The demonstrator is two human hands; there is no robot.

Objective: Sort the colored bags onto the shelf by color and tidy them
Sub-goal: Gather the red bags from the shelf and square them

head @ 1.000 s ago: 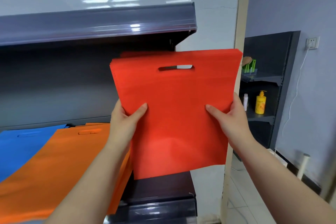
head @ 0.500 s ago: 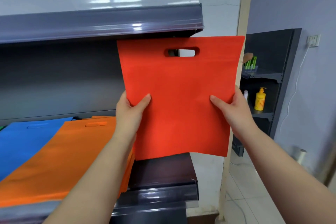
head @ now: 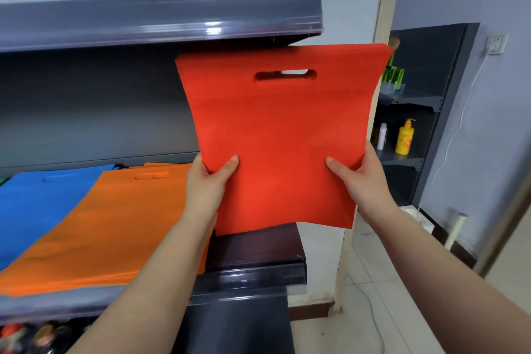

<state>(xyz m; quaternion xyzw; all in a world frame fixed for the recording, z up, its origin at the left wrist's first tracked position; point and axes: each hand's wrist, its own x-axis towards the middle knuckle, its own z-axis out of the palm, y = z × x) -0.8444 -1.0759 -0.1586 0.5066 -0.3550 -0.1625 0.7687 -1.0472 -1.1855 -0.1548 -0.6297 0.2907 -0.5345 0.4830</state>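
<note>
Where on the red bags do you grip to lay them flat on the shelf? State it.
Grip the red bags at the two lower side edges, coming in from either side, as the left hand and right hand do now. The stack is flat, floppy and upright, cutout at top; thumbs in front with fingers behind probably keep it from sagging on the way to the bare shelf right of the orange bags.

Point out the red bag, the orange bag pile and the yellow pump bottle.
red bag [head: 275,138], head view, middle of its front panel, below the handle slot.
orange bag pile [head: 115,224], head view, flat top face of the uppermost bag.
yellow pump bottle [head: 404,139], head view, its body.
</note>
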